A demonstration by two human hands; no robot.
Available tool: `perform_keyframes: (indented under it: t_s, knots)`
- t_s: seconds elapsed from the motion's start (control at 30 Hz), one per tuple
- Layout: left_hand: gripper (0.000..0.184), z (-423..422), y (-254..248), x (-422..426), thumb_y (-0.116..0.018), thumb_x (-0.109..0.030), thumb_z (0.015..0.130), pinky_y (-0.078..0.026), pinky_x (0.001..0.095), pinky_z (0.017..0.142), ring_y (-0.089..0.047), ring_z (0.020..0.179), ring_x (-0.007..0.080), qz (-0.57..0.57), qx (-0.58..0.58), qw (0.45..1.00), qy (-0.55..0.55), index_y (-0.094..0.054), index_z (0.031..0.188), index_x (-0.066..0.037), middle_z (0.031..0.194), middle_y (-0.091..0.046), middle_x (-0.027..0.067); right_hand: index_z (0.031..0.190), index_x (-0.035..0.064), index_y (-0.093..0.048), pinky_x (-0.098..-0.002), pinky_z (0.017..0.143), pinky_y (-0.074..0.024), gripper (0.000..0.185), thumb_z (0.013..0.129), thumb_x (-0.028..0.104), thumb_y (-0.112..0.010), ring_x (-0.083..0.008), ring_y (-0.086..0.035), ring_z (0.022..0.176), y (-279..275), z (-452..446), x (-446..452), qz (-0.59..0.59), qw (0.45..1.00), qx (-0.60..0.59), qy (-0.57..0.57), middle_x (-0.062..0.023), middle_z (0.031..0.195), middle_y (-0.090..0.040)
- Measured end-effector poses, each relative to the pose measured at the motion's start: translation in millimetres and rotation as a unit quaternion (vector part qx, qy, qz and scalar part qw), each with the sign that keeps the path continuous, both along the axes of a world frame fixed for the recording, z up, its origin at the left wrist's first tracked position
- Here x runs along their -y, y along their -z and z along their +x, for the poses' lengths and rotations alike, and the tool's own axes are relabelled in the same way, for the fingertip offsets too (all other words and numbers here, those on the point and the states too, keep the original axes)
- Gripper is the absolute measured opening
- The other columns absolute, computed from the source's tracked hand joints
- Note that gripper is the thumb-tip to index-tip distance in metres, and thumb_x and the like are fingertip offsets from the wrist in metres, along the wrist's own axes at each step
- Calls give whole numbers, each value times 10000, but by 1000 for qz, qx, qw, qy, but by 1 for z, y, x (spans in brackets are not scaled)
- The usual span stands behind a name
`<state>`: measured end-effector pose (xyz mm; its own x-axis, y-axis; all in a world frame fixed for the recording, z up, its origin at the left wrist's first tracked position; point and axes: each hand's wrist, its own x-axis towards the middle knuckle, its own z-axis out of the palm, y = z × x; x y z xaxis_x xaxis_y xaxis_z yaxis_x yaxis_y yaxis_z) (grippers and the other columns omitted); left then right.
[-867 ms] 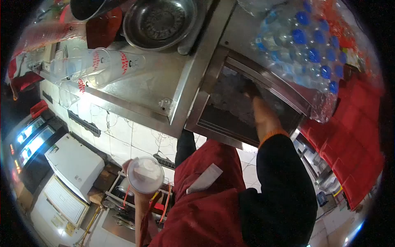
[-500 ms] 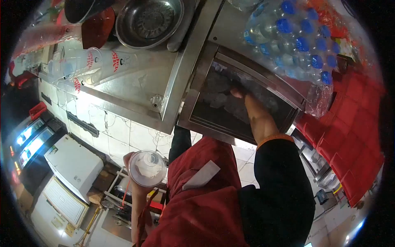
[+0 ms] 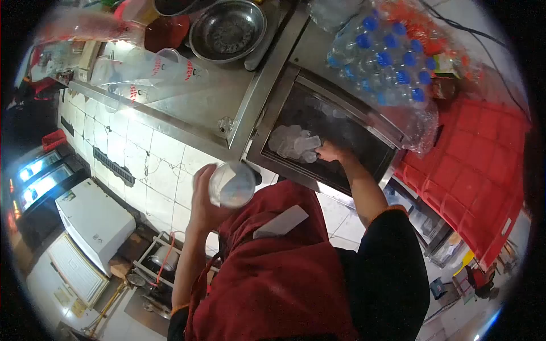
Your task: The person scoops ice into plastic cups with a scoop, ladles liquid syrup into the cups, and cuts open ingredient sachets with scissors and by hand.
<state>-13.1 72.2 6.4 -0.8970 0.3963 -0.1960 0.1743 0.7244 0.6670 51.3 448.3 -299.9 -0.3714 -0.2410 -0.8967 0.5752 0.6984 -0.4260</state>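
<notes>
My left hand (image 3: pixel 203 196) is wrapped round a clear plastic cup (image 3: pixel 233 184), which is blurred by motion. Below the rim of the ice bin (image 3: pixel 273 122), my right hand (image 3: pixel 331 152) is closed beside a heap of ice pieces (image 3: pixel 291 141). A pale cylindrical piece lies on the heap close to the fingertips. Whether the fingers grip ice or a handle under it is hidden.
Printed plastic cups (image 3: pixel 148 77) lie on the steel counter (image 3: pixel 199 105), with a metal bowl (image 3: pixel 228 31) behind them. Wrapped water bottles (image 3: pixel 384 59) stand beyond the bin. A red cover (image 3: pixel 455 170) hangs at the right. A white chest (image 3: pixel 96 221) stands left.
My right hand has moved back toward me in the bin, and a bright heap of ice now shows beside it. My left hand has brought the cup up and right, nearer the bin.
</notes>
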Motion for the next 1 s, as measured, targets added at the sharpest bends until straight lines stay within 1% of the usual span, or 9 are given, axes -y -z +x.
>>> perform_keyframes:
  t_s: [0.03, 0.07, 0.17, 0.27, 0.33, 0.43, 0.6, 0.7, 1.0]
  knots:
    - [879, -6, 2, -7, -890, -190, 563, -405, 424, 1014, -471, 1201, 358, 14, 24, 999, 18, -439, 1299, -21, 1256, -505, 188, 1023, 55, -651, -427, 702, -524, 234, 897, 244, -595, -206, -645, 841, -17, 8, -4, 27, 995, -74, -66, -95, 948, -646]
    - [844, -13, 1, -15, -866, -203, 584, -394, 447, 1006, -486, 1186, 367, -10, 21, 999, 44, -447, 1296, -35, 1253, -524, 177, 1036, 74, -642, -435, 718, -517, 215, 882, 219, -606, -204, -636, 854, 15, 34, -18, -43, 947, -315, -53, -79, 958, -631]
    - [780, -38, 4, -41, -812, -224, 622, -373, 470, 999, -516, 1149, 370, -40, -33, 992, 111, -456, 1299, -69, 1217, -565, 160, 1104, 104, -604, -421, 708, -511, 252, 858, 157, -614, -180, -610, 825, -65, 42, -47, -135, 940, -293, 110, -35, 894, -601]
    - [712, -60, 14, -64, -769, -196, 650, -378, 474, 976, -521, 1146, 345, -62, -142, 969, 194, -476, 1293, -113, 1222, -563, 136, 1225, 126, -539, -341, 600, -499, 371, 858, 121, -593, -156, -591, 726, -177, 46, -70, -79, 960, -250, 99, -23, 853, -603]
    - [710, -67, 16, -89, -767, -202, 654, -376, 476, 978, -518, 1148, 346, -40, -150, 961, 231, -476, 1295, -111, 1225, -560, 134, 1259, 96, -520, -308, 524, -477, 401, 861, 110, -570, -144, -576, 641, -253, 39, -74, -10, 963, -152, 221, -31, 778, -594]
    - [702, -68, 33, -127, -761, -222, 671, -371, 482, 987, -512, 1156, 348, -11, -131, 948, 289, -476, 1303, -111, 1234, -556, 132, 1234, 95, -548, -318, 530, -473, 377, 859, 125, -545, -136, -543, 589, -291, 46, -86, 43, 942, -214, 254, -49, 761, -596]
    - [762, -63, 73, -175, -799, -255, 634, -350, 524, 999, -500, 1183, 350, -5, -109, 949, 296, -477, 1312, -128, 1267, -552, 116, 1013, -44, -544, -344, 429, -401, 270, 853, 171, -515, -171, -517, 492, -317, 34, -102, 158, 961, -162, 161, -91, 624, -574]
    - [791, -66, 75, -190, -817, -260, 610, -344, 531, 999, -499, 1193, 345, 21, -90, 950, 298, -478, 1313, -137, 1282, -550, 110, 991, -78, -554, -350, 425, -402, 301, 858, 190, -518, -179, -522, 489, -274, 48, -127, 103, 959, -179, 193, -124, 658, -599]
    - [821, -70, 107, -190, -818, -267, 584, -354, 490, 1003, -498, 1202, 350, 111, -37, 955, 273, -475, 1316, -122, 1254, -566, 125, 1052, -98, -579, -370, 446, -439, 352, 850, 185, -524, -204, -567, 524, -299, 38, -125, 126, 975, -87, 163, -181, 733, -638]
